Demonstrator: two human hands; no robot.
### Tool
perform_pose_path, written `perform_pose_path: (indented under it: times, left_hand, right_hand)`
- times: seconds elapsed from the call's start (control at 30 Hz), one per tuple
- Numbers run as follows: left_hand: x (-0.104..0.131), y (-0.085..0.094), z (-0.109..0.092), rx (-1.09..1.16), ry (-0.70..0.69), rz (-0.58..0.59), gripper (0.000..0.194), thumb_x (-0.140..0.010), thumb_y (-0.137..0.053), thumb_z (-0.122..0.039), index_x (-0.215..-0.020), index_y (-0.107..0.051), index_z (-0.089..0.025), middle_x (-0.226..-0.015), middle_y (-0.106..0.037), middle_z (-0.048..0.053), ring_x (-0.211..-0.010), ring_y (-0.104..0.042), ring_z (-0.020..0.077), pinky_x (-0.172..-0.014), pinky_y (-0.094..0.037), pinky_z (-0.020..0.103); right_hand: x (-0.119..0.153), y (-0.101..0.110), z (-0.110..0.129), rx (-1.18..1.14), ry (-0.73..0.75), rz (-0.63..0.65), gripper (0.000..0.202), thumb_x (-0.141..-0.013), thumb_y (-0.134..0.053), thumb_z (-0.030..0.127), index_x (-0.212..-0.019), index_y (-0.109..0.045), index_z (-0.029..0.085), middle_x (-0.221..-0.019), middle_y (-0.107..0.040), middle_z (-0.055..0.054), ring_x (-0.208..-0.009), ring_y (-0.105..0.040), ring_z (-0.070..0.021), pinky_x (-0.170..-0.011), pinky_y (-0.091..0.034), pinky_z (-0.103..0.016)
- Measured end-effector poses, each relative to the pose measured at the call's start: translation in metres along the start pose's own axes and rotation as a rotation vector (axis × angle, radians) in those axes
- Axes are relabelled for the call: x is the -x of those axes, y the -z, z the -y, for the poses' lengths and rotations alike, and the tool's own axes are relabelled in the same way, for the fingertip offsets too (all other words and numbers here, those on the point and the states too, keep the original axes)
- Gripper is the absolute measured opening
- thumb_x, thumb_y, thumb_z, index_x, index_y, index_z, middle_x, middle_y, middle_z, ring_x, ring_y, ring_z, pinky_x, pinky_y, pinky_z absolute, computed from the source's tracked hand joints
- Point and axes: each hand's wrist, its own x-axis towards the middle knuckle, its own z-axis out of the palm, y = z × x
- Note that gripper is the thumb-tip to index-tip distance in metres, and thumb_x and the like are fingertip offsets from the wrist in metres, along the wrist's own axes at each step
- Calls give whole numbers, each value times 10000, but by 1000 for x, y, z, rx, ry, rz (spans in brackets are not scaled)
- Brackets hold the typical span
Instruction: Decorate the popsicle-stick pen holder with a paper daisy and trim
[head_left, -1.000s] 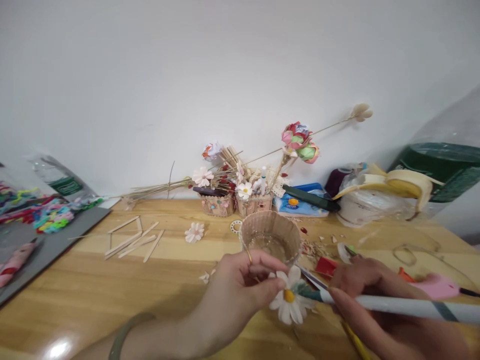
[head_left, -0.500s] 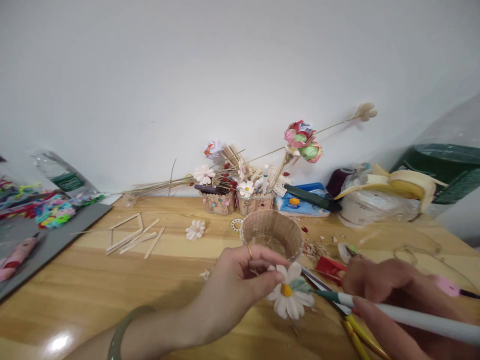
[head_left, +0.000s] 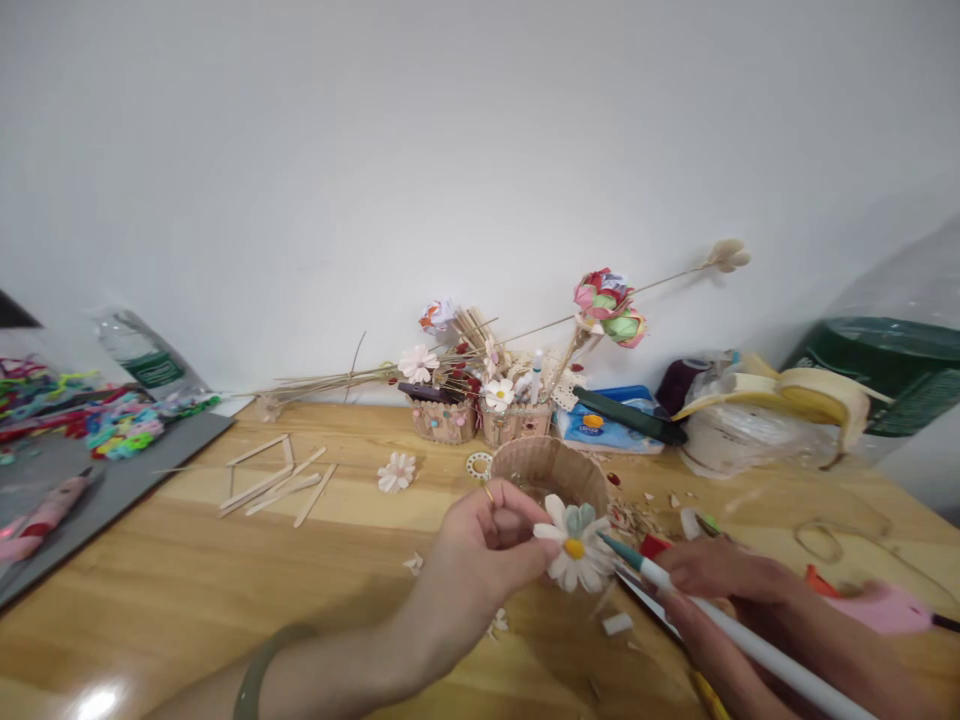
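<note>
A white daisy-like craft flower [head_left: 574,570] with a yellow centre is pinched between the thumb and fingers of my left hand [head_left: 480,560]. Pale green colour shows on its upper petals. My right hand [head_left: 739,610] grips a white marker [head_left: 772,655] with a green tip, which points left at the petals on the flower's right side; I cannot tell if it touches them. Behind the flower stands a ribbed round basket [head_left: 555,462]. Scissors [head_left: 649,603] lie partly hidden beneath my right hand.
Craft sticks [head_left: 270,480] and a loose flower [head_left: 396,472] lie on the left of the table. Two small decorated pots [head_left: 442,422] hold stems and flowers by the wall. A banana peel [head_left: 795,390], blue wipes pack [head_left: 611,430] and pink glue gun [head_left: 877,608] are at right.
The flower has turned in my left hand, so the green petals now point upward. My right hand has drawn the marker tip slightly up and left, beside white petals. The view has shifted slightly.
</note>
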Motion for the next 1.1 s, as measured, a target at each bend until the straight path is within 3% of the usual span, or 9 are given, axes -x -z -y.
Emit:
perform_pose_path:
  times: [0.33,0.47,0.57,0.7,0.83,0.97,1.1]
  left_hand:
    - [2,-2,0,7,14,-8,298,-547,-795,-201,-665,-529,-137,-601,-663,-17,-542,-580,63,-556,-440,186]
    - [3,-3,0,-15,17,-19,303,-535,-798,-202,-658,-528,-141,-600,-658,-19,-540,-573,67,-556,-438,192]
    - [3,-3,0,-23,29,-22,306,-537,-798,-212,-656,-525,-141,-588,-652,-20,-536,-571,67,-553,-435,191]
    - [3,-3,0,-26,30,-22,299,-553,-793,-217,-664,-526,-139,-590,-646,-25,-549,-571,63,-559,-436,183]
    - [3,-3,0,-19,26,-13,309,-549,-798,-231,-664,-526,-140,-586,-644,-23,-548,-572,67,-562,-450,190]
    - [3,-4,0,-18,37,-23,332,-523,-812,-249,-648,-524,-142,-584,-643,-19,-554,-577,79,-551,-452,196]
    - [4,-4,-1,-37,50,-27,332,-522,-812,-252,-648,-524,-145,-579,-639,-20,-545,-573,78,-550,-448,199]
  right_hand:
    - [0,1,1,42,66,35,59,-813,-549,234,-856,-527,268,-686,-660,49,-574,-650,-103,-526,-529,-153]
    - [0,-1,2,94,4,3,57,-832,-548,255,-883,-523,263,-699,-668,26,-577,-657,-128,-526,-541,-181]
    - [0,-3,3,85,38,41,68,-825,-548,241,-873,-516,277,-709,-671,33,-586,-660,-127,-522,-540,-176]
    - [0,-3,4,66,-14,-37,26,-831,-537,277,-855,-527,281,-686,-661,45,-574,-654,-121,-524,-543,-179]
    - [0,-2,4,55,49,7,47,-812,-564,237,-846,-538,256,-693,-670,23,-575,-657,-133,-518,-544,-191]
    - [1,-4,4,73,-22,-39,31,-833,-547,266,-860,-533,260,-698,-664,19,-585,-656,-139,-527,-550,-204]
    - [1,-3,5,75,7,-12,52,-824,-555,270,-868,-527,274,-695,-665,27,-585,-659,-143,-525,-551,-206]
